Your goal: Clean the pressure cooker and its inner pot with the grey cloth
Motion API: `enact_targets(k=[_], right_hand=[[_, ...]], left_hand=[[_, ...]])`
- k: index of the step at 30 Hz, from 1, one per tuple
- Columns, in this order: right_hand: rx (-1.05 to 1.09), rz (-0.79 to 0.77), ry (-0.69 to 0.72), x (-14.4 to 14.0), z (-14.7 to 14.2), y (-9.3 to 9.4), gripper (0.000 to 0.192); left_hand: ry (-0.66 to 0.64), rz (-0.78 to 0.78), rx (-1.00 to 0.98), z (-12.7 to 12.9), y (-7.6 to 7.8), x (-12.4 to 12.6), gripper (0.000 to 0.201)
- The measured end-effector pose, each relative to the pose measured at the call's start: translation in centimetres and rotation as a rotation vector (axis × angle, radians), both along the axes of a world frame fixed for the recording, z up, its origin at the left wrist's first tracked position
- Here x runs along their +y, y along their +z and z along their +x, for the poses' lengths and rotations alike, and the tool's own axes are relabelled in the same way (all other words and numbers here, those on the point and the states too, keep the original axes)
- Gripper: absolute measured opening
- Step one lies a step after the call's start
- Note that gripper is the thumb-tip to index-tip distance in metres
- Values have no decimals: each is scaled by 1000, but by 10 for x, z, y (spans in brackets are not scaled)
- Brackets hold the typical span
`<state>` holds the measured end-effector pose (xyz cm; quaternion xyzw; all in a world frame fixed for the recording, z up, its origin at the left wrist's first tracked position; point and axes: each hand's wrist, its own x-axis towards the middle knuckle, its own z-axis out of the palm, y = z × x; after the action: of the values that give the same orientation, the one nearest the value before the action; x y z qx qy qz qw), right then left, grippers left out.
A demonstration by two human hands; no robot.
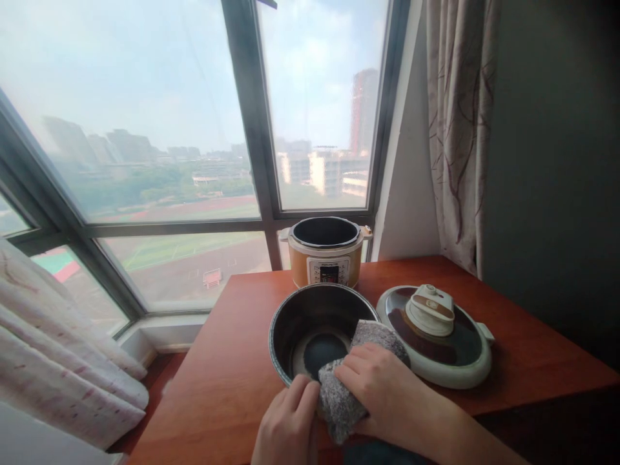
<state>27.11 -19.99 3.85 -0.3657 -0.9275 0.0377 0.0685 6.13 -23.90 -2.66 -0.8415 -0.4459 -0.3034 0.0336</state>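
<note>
Pot, dark metal, round, low centre of the frame, on a reddish wooden table; inside dark with a shiny base. Grey cloth, draped over the pot's near right rim, part inside and part hanging outside.

Right hand, lower centre-right, laid flat on the cloth with fingers together, pressing it against the rim. Left hand, bottom centre, fingers curled over the near rim of the pot, thumb just beside the cloth; gripping the rim.

Cooker, yellow with a white control panel, lid off, dark hollow showing, behind the pot at the far table edge, near the window. Lid, white-rimmed with a dark top and a pale handle, lying flat just right of the pot, close to touching it.

Window, large, dark-framed, fills the upper left and centre; hazy buildings and a sports field beyond. Curtain, patterned, upper right. Pale fabric, lower left.
</note>
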Motion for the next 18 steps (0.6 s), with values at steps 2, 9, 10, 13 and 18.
enact_targets(k=[2,9,10,13,18], right_hand=[[21,-2,0,-3,-1,-1,46],[23,-59,56,-1,20,0,47],[26,-68,77,1,24,1,46],[40,-72,132,8,34,1,38],[53,-53,128,7,33,0,33]], left_hand=[[-19,-47,-64,-3,0,2,23],[-150,-19,-161,-35,14,26,25],[-186,-34,-157,-42,17,33,25],[-290,-117,-166,-63,23,57,28],[-297,-102,-204,-78,21,84,33]])
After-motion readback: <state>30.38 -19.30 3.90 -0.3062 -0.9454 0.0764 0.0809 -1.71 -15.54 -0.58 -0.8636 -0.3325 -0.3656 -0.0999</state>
